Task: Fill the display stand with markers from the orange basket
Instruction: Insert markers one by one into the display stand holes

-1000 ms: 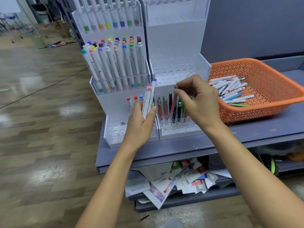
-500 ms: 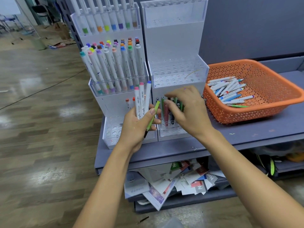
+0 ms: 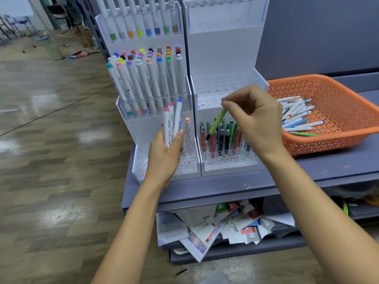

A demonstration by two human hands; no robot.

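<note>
Right fingertips point(image 3: 228, 103): curled together and pinching the upper end of the green pen point(image 3: 217, 123). The rest of the right hand point(image 3: 258, 119) is bunched behind them.
Green pen axis: slanted, with its top end in the pinch and its dark tip pointing down and to the left. The tip ends at the standing pens point(image 3: 224, 138) below the fingertips. I cannot tell whether it touches one.
Standing pens: upright in the holes of the lowest step of the right display stand point(image 3: 223, 58), directly under the right hand. Their barrels are red, green, blue and black.
Left fingers point(image 3: 178, 140): wrapped round the lower halves of three white markers point(image 3: 173, 121), with the thumb pressed on the front. The left hand point(image 3: 164, 156) has its back to the camera.
Three white markers axis: near upright and slightly fanned, caps up, two pink and one blue. The printed barrels run down into the palm.
Just right of the left thumb: a peach-capped marker point(image 3: 187, 132) stands upright in the lowest step of the left display stand point(image 3: 143, 130).
Above the left fingers: a row of capped markers point(image 3: 147, 83) leans back in the middle step, with more in the top one.
Right of the right hand: the orange basket point(image 3: 338, 85) holds loose markers point(image 3: 297, 114) lying flat in a heap, mostly angled up to the right.
Under both hands: the grey shelf point(image 3: 225, 187), with a heap of papers point(image 3: 225, 226) beneath it.
</note>
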